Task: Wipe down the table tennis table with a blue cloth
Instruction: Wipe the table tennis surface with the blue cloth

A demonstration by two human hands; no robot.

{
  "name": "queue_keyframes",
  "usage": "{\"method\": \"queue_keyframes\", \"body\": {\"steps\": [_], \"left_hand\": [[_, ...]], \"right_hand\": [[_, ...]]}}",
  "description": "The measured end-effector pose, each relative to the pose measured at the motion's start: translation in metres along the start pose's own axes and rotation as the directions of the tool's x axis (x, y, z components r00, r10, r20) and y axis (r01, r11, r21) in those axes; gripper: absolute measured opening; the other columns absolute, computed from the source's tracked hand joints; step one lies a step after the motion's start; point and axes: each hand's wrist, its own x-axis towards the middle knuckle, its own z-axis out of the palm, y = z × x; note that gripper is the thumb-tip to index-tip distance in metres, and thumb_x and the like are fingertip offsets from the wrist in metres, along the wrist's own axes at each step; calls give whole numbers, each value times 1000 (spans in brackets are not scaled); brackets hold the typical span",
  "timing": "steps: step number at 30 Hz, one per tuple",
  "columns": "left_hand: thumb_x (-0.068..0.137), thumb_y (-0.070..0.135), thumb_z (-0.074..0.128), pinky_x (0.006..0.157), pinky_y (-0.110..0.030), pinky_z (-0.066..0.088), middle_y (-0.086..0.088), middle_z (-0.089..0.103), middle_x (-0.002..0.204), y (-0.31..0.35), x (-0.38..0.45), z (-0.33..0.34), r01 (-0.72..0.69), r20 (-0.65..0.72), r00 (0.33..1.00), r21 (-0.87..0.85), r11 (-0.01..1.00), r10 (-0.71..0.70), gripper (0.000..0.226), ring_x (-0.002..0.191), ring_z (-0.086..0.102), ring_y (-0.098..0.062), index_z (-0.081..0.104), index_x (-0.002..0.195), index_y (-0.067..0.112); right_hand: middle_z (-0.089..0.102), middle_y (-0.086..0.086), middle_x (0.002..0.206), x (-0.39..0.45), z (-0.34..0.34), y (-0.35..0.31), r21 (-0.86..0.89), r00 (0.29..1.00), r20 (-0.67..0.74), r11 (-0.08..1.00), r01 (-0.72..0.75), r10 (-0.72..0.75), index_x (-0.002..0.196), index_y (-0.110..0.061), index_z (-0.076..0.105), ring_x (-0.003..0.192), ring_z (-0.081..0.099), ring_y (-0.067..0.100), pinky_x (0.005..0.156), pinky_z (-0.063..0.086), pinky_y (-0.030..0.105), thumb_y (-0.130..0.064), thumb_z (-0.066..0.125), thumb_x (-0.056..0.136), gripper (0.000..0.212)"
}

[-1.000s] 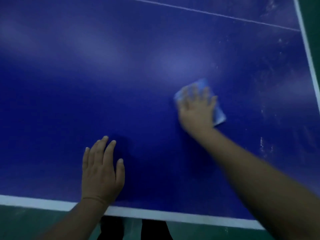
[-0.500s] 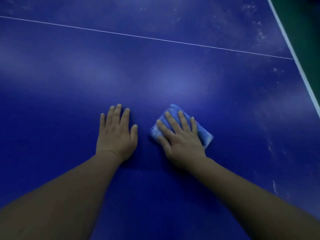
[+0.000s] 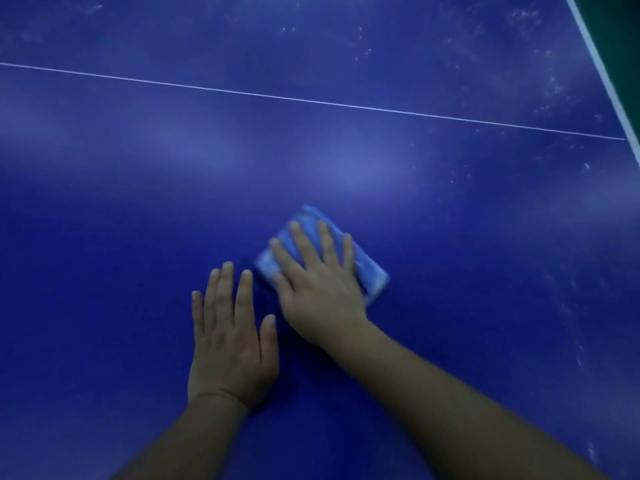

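Right hand, fingers straight and spread, presses flat on the folded cloth at frame centre. Left hand lies flat, gripping nothing, on the table just lower left of the cloth.

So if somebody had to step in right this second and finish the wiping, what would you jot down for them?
Right hand: flat, fingers straight, pressing the folded blue cloth onto the table.
Left hand: flat on the bare surface just left of the cloth, bracing, holding nothing.
Done: the stretch around the hands looks free of marks.
Left: white specks and smears show toward the right side and beyond the thin white line, up by the far right corner. Probably work the cloth out that way next.
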Motion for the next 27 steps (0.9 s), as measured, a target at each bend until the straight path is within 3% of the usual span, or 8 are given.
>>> {"method": "queue_keyframes", "body": {"steps": [5, 10, 12, 14, 16, 19, 23, 27], "left_hand": [[96, 40, 27, 122, -53, 4, -16, 22, 161, 1, 2, 1, -10, 37, 999, 23, 1000, 9, 65, 151, 13, -30, 35, 150, 5], [96, 41, 26, 121, -55, 5, -14, 27, 160, 4, 5, -2, -10, 119, 993, 82, 997, 0, 63, 151, 14, -29, 40, 149, 11], [95, 41, 26, 121, -53, 2, -14, 27, 160, 4, 5, -2, -10, 138, 990, 96, 995, -4, 63, 151, 13, -30, 40, 149, 11], [95, 41, 27, 121, -54, 2, -15, 28, 159, 4, 6, -1, -15, 136, 991, 103, 995, 1, 63, 150, 14, -31, 41, 148, 10], [95, 41, 28, 121, -55, 3, -16, 27, 159, 3, 6, -1, -15, 140, 990, 110, 994, -1, 63, 150, 14, -31, 41, 148, 10], [94, 41, 29, 121, -56, 3, -16, 27, 159, 3, 6, 0, -22, 133, 991, 112, 993, 6, 63, 150, 15, -32, 41, 148, 9], [94, 40, 31, 120, -55, 2, -17, 28, 159, 2, 8, 1, -36, 140, 990, 132, 991, 18, 63, 149, 16, -34, 42, 147, 8], [92, 39, 33, 118, -58, 8, -19, 32, 157, 4, 9, -1, -34, 144, 990, 154, 988, 11, 63, 148, 20, -35, 45, 145, 7]], "right_hand": [[15, 1, 166, 70, -20, 96, -141, 978, -5, 968, -207, 208, 155, -34, 24, 151, 9, 37, 116, 3, 65, -49, 24, 104, 54], [9, 1, 167, 46, -71, 228, 89, 545, -72, 549, -831, 836, 157, -32, 20, 151, 3, 37, 117, 2, 66, -51, 17, 102, 58], [11, 4, 166, 48, -57, 191, 14, 633, -117, 639, -769, 765, 157, -31, 22, 151, 6, 40, 116, 3, 67, -48, 21, 104, 56], [19, 4, 165, 44, -33, 132, -47, 887, -98, 888, -457, 451, 155, -30, 29, 150, 13, 41, 116, 3, 65, -47, 28, 103, 54], [22, -1, 164, 30, -20, 99, -73, 996, 17, 993, -90, 91, 152, -35, 33, 151, 13, 36, 117, 1, 61, -52, 28, 101, 55], [17, -1, 165, 39, -40, 156, -126, 958, -14, 950, -287, 287, 155, -34, 28, 152, 11, 35, 118, 4, 62, -52, 28, 103, 55], [9, -2, 167, 40, -60, 210, -1, 691, -69, 693, -721, 720, 156, -34, 22, 152, 3, 35, 118, 1, 63, -53, 21, 101, 58], [15, -2, 166, 84, -29, 111, -60, 924, -68, 923, -380, 376, 155, -36, 27, 151, 8, 36, 117, -3, 61, -52, 28, 102, 55]]}}
